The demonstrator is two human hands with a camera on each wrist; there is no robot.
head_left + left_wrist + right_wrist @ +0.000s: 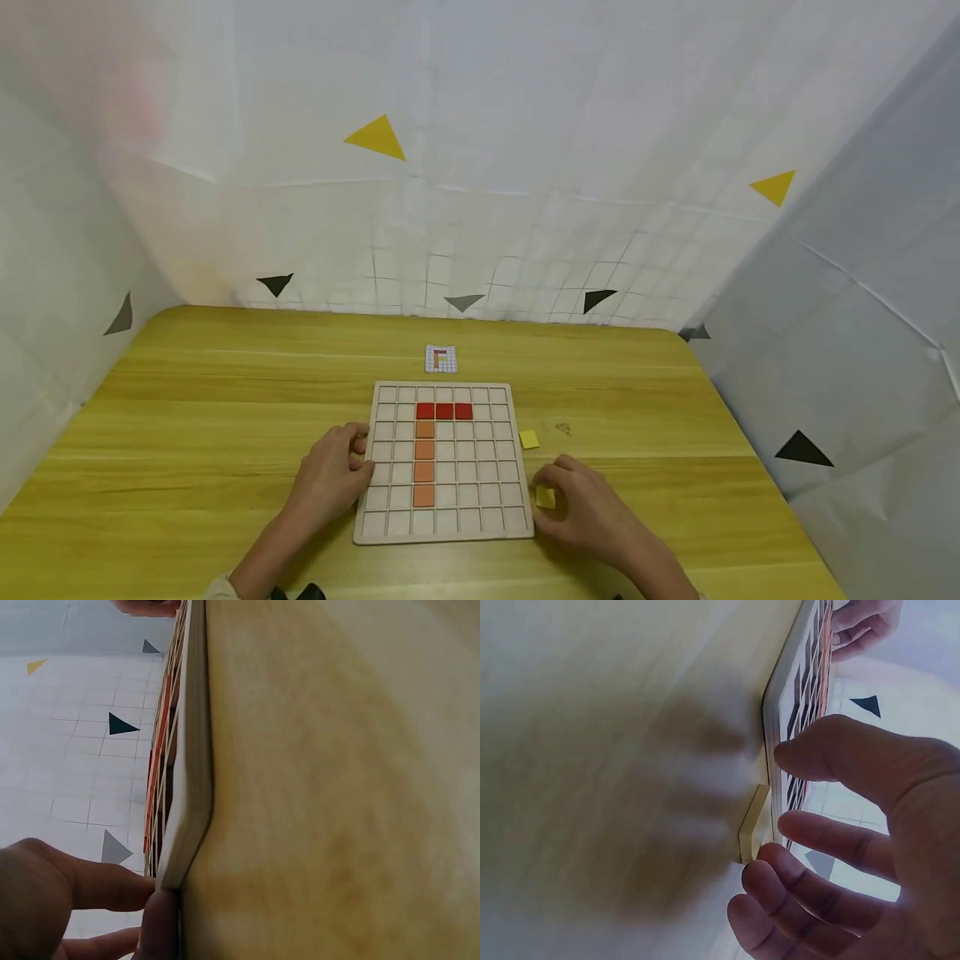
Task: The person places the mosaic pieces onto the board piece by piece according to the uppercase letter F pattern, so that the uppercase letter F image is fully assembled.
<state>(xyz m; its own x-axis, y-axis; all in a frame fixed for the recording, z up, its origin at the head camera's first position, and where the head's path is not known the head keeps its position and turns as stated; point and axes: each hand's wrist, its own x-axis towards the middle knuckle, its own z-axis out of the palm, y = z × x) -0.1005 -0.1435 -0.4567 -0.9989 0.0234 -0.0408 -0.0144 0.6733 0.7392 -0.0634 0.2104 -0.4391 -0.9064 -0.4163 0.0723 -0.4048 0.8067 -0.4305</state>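
Observation:
A square wooden grid board (pixel 480 475) lies on the table, with three red tiles (pixel 445 411) in a row and a column of several orange tiles (pixel 424 450) below the leftmost red one. My left hand (pixel 330 471) holds the board's left edge; the left wrist view shows its fingers (pixel 112 889) at a corner. Beside the board's right edge, my right hand (pixel 588 508) is over a yellow tile (pixel 545 497), its thumb and fingers spread apart. In the right wrist view the fingertips are close by that tile (pixel 755 825); whether they touch it is unclear.
Another yellow tile (pixel 529 439) lies right of the board. A small pattern card (pixel 441 359) with a coloured grid lies behind the board. White sheeting (pixel 480 217) with triangles encloses the wooden table (pixel 225 375) at the back and sides.

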